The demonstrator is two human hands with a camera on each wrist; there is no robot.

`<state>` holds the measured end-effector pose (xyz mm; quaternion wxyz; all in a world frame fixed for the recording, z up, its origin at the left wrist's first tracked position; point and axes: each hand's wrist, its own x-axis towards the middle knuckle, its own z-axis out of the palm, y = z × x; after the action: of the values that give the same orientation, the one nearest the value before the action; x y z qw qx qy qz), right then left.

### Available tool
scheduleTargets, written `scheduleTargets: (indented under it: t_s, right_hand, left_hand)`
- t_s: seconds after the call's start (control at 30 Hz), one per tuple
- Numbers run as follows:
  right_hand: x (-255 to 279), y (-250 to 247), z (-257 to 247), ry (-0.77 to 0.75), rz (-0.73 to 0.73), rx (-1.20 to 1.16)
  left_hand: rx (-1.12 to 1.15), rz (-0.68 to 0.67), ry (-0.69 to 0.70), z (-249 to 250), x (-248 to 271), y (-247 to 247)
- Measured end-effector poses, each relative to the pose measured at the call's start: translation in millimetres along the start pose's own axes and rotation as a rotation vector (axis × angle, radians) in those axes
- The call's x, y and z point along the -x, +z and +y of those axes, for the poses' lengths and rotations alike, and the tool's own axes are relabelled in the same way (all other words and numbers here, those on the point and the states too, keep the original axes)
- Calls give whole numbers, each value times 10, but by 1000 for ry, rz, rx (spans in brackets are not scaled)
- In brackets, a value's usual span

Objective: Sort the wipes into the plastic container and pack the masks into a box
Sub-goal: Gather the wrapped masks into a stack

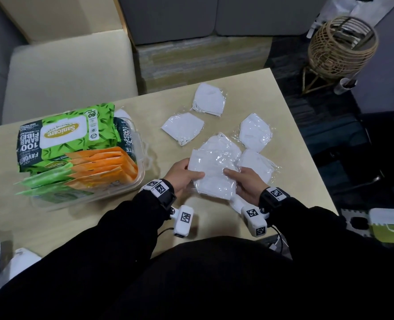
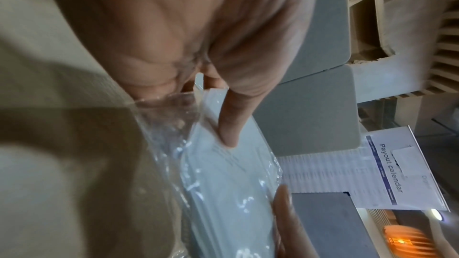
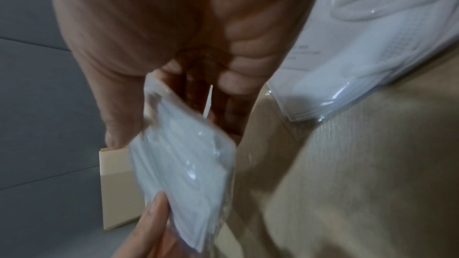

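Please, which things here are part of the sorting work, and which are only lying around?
Part of the job:
- stack of wrapped masks, held by left hand and right hand
- four loose wrapped masks
- wipe packs in plastic container

Lying about:
- rattan basket
- cream chair

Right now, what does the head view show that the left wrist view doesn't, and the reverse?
Only the head view shows the clear plastic container packed with green and orange wipe packs, four more wrapped white masks lying loose on the beige table, and the woven wicker basket. Only the left wrist view shows a white "Payout calendar" sheet and grey cushions. Both show the stack of plastic-wrapped white masks held between the left hand, thumb on top, and the right hand.
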<state>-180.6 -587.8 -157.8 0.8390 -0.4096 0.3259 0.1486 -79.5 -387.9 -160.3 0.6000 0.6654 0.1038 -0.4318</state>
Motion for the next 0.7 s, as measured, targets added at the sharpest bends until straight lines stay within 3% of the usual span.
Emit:
scheduleTargets:
  t_s: [0.27, 0.47, 0.7]
  right_hand:
    - [-45, -134, -6, -4, 95, 45]
    - [-11, -228, -85, -97, 94, 54]
    - [20, -97, -98, -165, 127, 175]
  left_hand:
    - [112, 399, 7, -12, -63, -344]
    - [216, 374, 2, 25, -6, -228]
    - [135, 155, -20, -116, 52, 71]
